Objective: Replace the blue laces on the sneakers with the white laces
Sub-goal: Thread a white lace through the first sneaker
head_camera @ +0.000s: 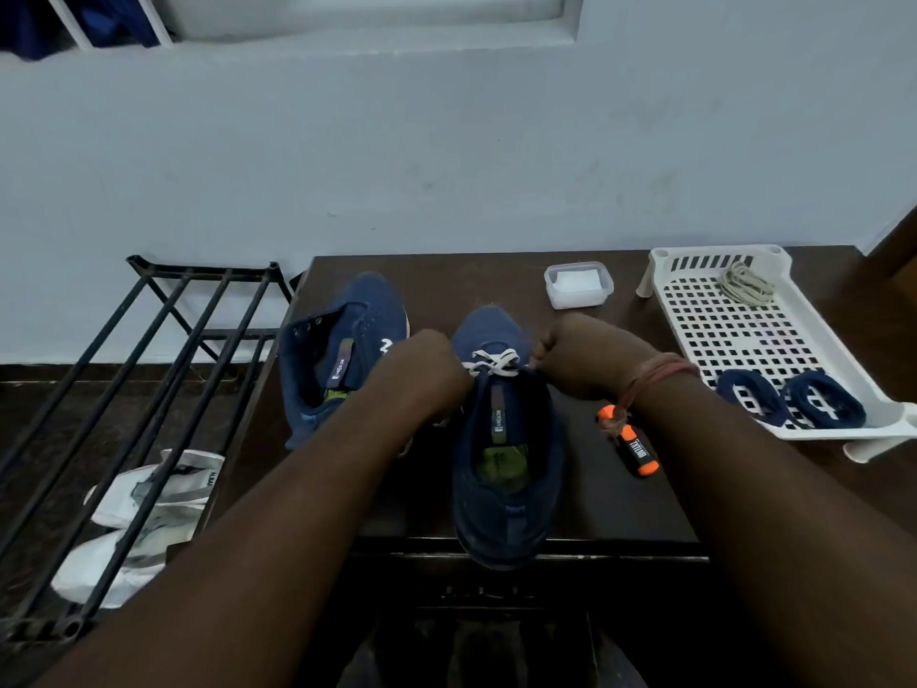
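Matt blue knit-cloth sneakers (501, 439) stand on a dark, smooth wooden table (620, 499) beside a perforated white plastic tray (734, 335).

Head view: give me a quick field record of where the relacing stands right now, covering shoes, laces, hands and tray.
right sneaker: on the table, white lace crossed through its front eyelets
left sneaker: tilted on its side, eyelets bare
left hand: fingers curled at the lace, left of the crossing
right hand: fingers curled at the lace, right of the crossing
blue laces: two coils in the white tray
spare white lace: bundled at the tray's far end
marker: on the table beside the right sneaker
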Motion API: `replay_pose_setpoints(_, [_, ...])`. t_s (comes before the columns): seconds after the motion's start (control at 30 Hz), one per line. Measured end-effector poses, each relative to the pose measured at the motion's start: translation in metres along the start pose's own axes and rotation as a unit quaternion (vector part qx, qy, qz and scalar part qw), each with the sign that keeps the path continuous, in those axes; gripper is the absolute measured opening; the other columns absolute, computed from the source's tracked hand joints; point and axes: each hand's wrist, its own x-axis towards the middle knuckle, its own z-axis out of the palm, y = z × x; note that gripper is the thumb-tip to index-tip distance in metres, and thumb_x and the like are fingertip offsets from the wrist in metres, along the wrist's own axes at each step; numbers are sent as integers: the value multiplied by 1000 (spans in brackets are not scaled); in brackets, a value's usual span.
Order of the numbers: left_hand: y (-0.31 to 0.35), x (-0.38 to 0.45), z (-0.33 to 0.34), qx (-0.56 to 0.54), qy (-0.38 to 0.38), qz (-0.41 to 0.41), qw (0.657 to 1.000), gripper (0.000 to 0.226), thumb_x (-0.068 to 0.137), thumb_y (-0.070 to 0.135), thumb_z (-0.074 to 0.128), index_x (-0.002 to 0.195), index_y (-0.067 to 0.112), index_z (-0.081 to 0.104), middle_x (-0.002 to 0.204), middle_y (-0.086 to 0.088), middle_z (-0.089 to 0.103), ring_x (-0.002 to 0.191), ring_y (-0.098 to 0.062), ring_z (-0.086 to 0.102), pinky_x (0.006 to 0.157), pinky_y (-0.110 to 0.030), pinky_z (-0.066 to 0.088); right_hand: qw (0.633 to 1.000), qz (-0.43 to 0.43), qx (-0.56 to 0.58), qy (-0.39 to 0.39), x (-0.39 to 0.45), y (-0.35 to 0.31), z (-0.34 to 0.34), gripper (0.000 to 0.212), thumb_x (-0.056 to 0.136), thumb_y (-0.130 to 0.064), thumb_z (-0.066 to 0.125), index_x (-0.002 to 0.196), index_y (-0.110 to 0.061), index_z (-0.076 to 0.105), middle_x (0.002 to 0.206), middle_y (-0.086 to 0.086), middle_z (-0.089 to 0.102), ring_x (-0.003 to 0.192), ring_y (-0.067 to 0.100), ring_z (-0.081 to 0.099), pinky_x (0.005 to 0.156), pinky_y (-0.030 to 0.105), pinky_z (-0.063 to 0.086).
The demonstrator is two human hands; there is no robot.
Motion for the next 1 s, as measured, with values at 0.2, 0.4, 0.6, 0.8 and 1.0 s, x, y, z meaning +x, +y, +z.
replay_pose_setpoints(0.2, [-2, 4, 5, -1, 13, 0, 1000, 16, 79, 25, 63, 75, 10, 61, 70, -8, 64, 65, -25, 62, 56, -30, 49, 803, 58, 590, 63, -9, -7, -36, 16, 87, -9, 44, 76, -9, 55, 77, 15, 64, 70, 31, 63, 72, 43, 59])
replay_pose_setpoints(0.4, [-1, 5, 6, 12, 4, -5, 1000, 17, 79, 24, 61, 73, 9, 57, 71, -9, 59, 73, -32, 62, 57, -30, 42, 936, 53, 273, 215, -18, 0, -48, 26, 94, -29, 50, 73, -15, 50, 66, 3, 50, 48, 11, 49, 46, 23, 38])
replay_pose_setpoints(0.6, [-2, 5, 9, 3, 6, -2, 1000, 26, 87, 32, 67, 76, 11, 56, 88, -16, 68, 87, -33, 68, 64, -33, 46, 998, 37, 16, -57, -19, 0, -16, 30, 94, -28, 58, 113, -7, 66, 116, 13, 67, 91, 26, 59, 74, 27, 44])
replay_pose_setpoints(0.8, [-2, 3, 9, -10, 0, 2, 1000, 29, 88, 35, 67, 87, 6, 69, 86, -11, 71, 84, -29, 70, 79, -42, 59, 983, 135, -110, -63, -34, -1, -28, 43, 108, -27, 31, 144, -6, 42, 150, 12, 43, 135, 26, 44, 95, 29, 38])
replay_pose_setpoints(1.0, [3, -1, 8, -16, -5, 2, 1000, 20, 92, 20, 61, 91, 4, 73, 92, -15, 72, 90, -31, 70, 83, -42, 59, 999, 12, -25, -37, -22, -9, -14, 31, 101, -29, 48, 122, -12, 61, 116, 8, 64, 90, 22, 55, 67, 25, 42])
